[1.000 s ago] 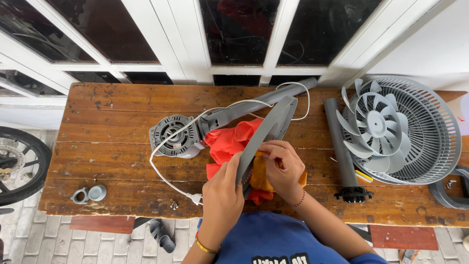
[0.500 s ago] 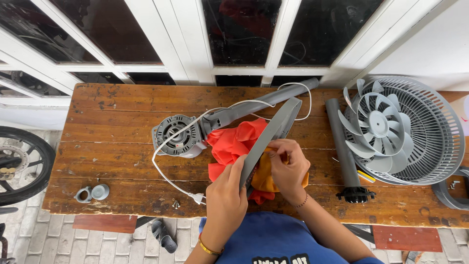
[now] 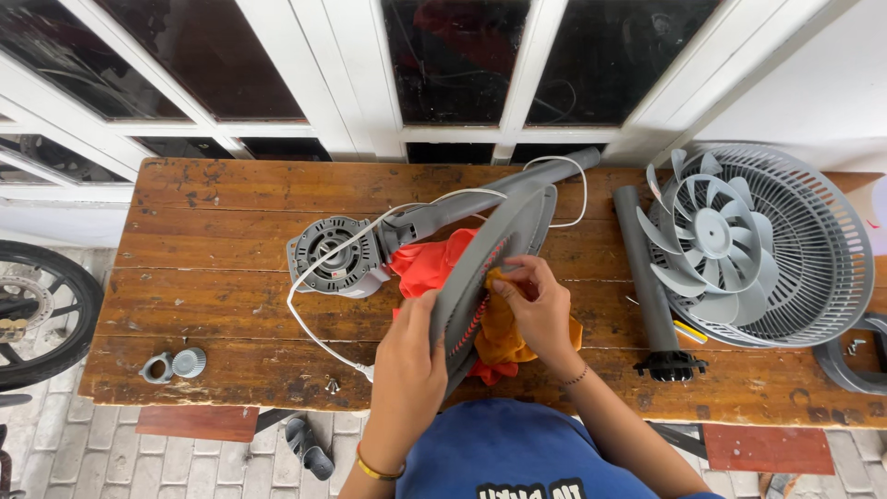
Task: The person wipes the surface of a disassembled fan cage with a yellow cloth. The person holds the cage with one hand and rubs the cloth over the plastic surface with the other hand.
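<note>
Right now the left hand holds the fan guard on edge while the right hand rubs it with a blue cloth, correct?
Not quite: the cloth is orange-yellow, not blue, as the head view shows. The rest stands: the left hand holds the fan guard on edge and the right hand presses the cloth against it.

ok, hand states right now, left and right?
Left hand: closed on the edge of the grey fan grille, holding it up on edge.
Right hand: fingers pinched on the orange cloth, pressed against the grille.
</note>
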